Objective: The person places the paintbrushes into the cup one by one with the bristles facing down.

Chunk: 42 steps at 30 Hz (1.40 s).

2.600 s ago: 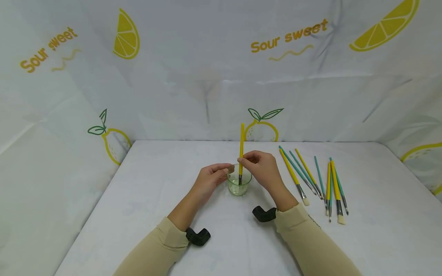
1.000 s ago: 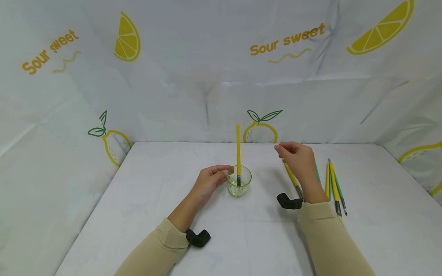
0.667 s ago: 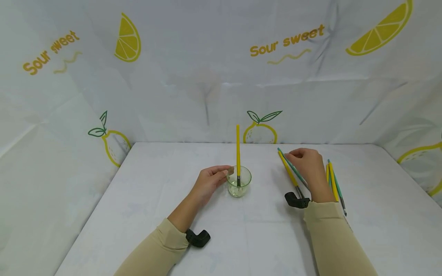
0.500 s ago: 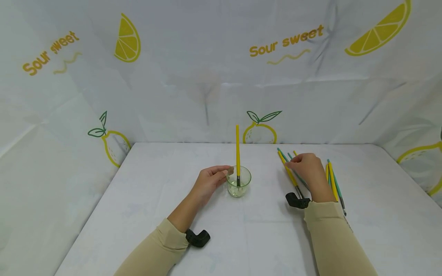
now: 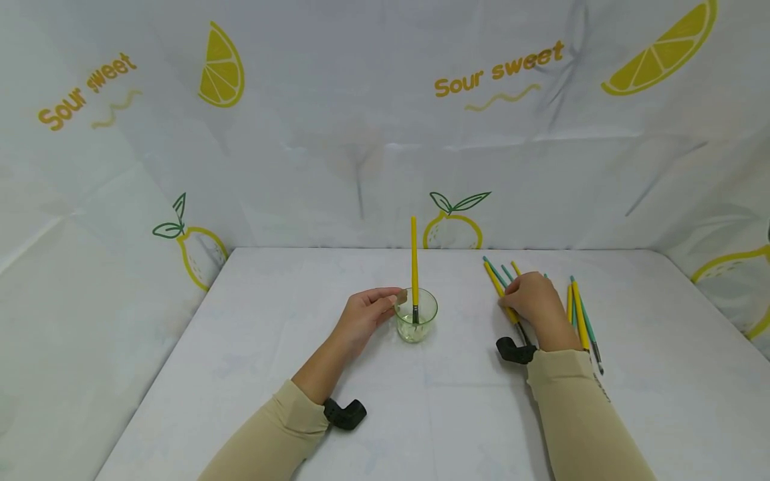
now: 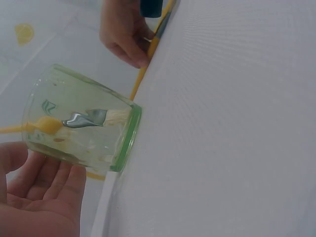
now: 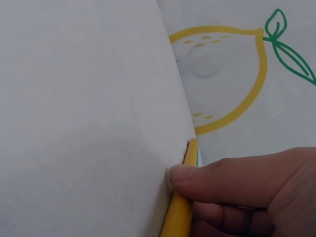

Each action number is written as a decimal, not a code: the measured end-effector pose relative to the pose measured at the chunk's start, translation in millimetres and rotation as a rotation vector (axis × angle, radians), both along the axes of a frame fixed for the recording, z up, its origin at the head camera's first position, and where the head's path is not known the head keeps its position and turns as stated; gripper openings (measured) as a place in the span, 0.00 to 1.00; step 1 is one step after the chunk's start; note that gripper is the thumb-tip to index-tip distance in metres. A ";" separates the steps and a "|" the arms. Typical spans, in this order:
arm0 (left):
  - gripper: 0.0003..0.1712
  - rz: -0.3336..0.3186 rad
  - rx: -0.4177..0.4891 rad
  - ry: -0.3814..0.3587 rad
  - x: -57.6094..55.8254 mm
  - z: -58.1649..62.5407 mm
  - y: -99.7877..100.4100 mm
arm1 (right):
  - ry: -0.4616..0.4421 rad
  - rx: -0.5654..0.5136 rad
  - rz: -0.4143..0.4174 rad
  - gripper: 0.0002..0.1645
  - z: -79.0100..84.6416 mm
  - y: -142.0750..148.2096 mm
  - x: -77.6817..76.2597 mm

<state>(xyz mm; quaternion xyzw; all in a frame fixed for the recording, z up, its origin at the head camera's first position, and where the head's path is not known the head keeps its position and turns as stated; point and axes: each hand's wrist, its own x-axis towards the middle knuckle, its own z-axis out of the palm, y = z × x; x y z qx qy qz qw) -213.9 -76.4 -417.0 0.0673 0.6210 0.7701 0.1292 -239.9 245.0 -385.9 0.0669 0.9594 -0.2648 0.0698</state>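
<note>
A clear glass cup with a greenish tint stands on the table, a yellow paintbrush upright inside it, bristles down. My left hand holds the cup by its left side near the rim; in the left wrist view, thumb and fingers lie against the glass. To the right, my right hand is low over the loose brushes. Its thumb and fingers pinch the handle of a yellow paintbrush, which still lies along the table. The hand hides parts of the brushes beneath it.
Teal brushes lie partly under my right hand. Several yellow and teal brushes lie just right of it, partly covered by the wrist. A white cloth covers the table, and a lemon-print curtain hangs behind its far edge.
My right hand has let go of the brush standing in the cup, moved right to the loose brushes, and lowered onto a yellow one. My left hand has stayed at the cup.
</note>
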 end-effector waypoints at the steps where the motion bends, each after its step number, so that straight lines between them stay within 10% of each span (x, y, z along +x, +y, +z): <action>1: 0.18 0.000 -0.001 0.002 -0.1 0.0 0.0 | 0.000 0.001 0.002 0.17 -0.4 0.1 -0.2; 16: 0.18 0.012 0.000 -0.020 0.0 0.3 0.7 | 0.037 -0.031 0.005 0.21 3.0 -4.1 0.1; 42: 0.18 0.006 -0.004 -0.001 0.8 0.5 0.2 | 0.436 -0.551 -0.058 0.23 49.2 -49.5 17.8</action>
